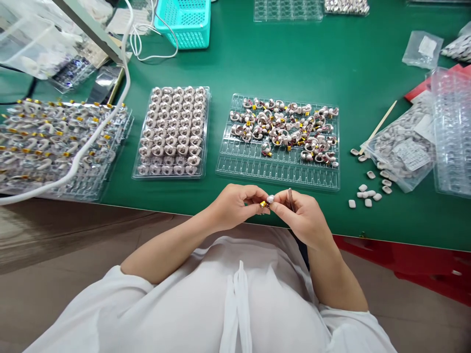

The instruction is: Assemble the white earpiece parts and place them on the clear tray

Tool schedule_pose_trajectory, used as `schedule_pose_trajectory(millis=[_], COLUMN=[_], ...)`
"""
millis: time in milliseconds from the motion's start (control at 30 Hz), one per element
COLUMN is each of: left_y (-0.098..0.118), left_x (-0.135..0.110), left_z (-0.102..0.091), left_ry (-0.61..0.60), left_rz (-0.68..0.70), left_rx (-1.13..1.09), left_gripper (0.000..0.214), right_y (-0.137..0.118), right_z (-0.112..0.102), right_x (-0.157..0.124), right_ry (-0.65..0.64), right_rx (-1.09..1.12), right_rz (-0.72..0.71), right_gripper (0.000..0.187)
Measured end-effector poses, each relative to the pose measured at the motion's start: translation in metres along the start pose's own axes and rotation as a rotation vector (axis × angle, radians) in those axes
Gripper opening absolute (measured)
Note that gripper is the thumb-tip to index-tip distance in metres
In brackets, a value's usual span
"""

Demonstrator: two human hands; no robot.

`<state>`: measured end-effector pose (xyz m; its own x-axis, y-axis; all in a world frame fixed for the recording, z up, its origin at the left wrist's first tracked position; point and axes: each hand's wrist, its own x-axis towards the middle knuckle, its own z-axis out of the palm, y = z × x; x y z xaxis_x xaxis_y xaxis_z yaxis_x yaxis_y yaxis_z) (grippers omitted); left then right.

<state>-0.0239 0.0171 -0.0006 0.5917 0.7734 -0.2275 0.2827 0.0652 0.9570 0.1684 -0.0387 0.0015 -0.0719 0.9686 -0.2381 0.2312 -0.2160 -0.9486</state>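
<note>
My left hand (235,203) and my right hand (303,215) meet at the table's near edge. Together they pinch one small pale earbud shell with a yellow tab (267,201). The right hand also carries thin metal tweezers (290,199) between its fingers. Just beyond the hands lies a clear slotted tray (275,169) with a loose heap of similar shells with yellow tabs (287,130) in its far half. To its left, a clear tray of neatly rowed shells (172,132) is nearly full.
Stacked trays of shells with yellow tabs (55,142) sit far left under a white cable (91,142). At right are small white pads (368,191), a bag of parts (405,147), a wooden stick (379,126) and empty clear trays (452,132). A teal basket (187,22) stands at the back.
</note>
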Motion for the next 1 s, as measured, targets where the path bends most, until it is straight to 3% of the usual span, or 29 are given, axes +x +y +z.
schedule_pose_trajectory(millis=[167, 333, 567, 800, 1000], left_y=[0.0, 0.004, 0.008, 0.007, -0.004], left_x=[0.0, 0.001, 0.001, -0.001, 0.005], left_z=[0.001, 0.0, -0.002, -0.006, -0.007], left_ry=[0.035, 0.053, 0.028, -0.141, -0.241], left_rz=[-0.059, -0.165, -0.234, -0.297, -0.421], left_rx=[-0.106, -0.321, -0.509, -0.783, -0.87], left_gripper=[0.014, 0.012, 0.016, 0.032, 0.032], right_y=[0.001, 0.006, 0.018, 0.022, 0.016], right_z=[0.002, 0.007, 0.016, 0.012, 0.009], right_x=[-0.004, -0.013, -0.014, -0.013, -0.008], right_ry=[0.051, 0.127, 0.224, 0.344, 0.284], right_rx=[-0.027, -0.113, -0.231, -0.366, -0.522], right_rz=[-0.08, -0.324, -0.601, -0.776, -0.937], right_gripper=[0.017, 0.013, 0.022, 0.03, 0.03])
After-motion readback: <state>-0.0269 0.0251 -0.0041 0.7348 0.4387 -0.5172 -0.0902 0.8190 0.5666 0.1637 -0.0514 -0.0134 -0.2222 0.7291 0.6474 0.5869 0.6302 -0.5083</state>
